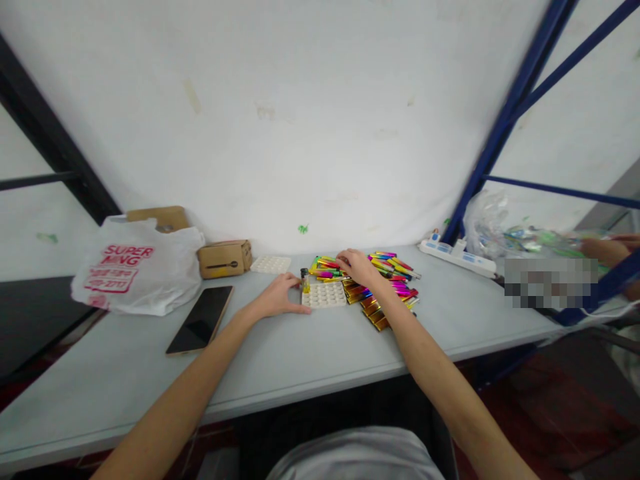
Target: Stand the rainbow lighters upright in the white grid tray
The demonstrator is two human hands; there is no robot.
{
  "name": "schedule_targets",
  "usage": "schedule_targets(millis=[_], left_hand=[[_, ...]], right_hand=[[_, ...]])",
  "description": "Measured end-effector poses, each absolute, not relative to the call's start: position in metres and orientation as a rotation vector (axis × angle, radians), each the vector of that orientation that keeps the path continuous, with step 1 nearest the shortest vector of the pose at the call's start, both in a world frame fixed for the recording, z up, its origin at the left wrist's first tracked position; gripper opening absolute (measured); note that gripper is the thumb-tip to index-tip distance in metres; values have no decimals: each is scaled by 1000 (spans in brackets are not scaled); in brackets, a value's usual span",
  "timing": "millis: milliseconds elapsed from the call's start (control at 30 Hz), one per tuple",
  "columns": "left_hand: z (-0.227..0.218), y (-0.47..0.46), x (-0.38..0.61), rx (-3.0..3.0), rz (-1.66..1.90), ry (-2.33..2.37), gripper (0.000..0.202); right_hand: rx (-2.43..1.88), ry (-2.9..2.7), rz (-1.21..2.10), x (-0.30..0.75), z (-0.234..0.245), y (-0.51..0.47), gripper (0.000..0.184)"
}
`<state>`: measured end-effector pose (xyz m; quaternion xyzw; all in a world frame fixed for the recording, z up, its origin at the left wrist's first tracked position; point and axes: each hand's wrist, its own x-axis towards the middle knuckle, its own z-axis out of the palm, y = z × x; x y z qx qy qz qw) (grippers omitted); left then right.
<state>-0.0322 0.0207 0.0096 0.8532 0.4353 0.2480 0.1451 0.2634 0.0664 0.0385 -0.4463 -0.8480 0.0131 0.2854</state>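
My left hand (281,296) rests at the left edge of a white tray (327,295) with rows of round holes. Its thumb and fingers are spread apart along that edge. One small yellow tube with a black top (305,281) stands upright at the tray's left end, beside my left fingers. Over a pile of shiny, foil-coloured tubes (395,288) reaches my right hand (358,267), fingers bent downward and drawn together. Whatever lies between those fingertips is hidden. The pile's tubes are gold, pink, red, green and yellow, some with black parts.
A second white tray (271,264) lies near the wall, beside a cardboard box (225,259). Further left are a phone (201,320) and a white plastic bag (140,267). At right are a power strip (457,258), clear plastic bags (487,223) and another person's hand (607,252).
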Motion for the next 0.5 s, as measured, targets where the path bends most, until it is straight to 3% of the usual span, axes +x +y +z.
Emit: schedule_targets(millis=[500], left_hand=[[10, 20, -30, 2432, 697, 1262, 76]], right_hand=[[-1297, -2381, 130, 267, 18, 88, 29]])
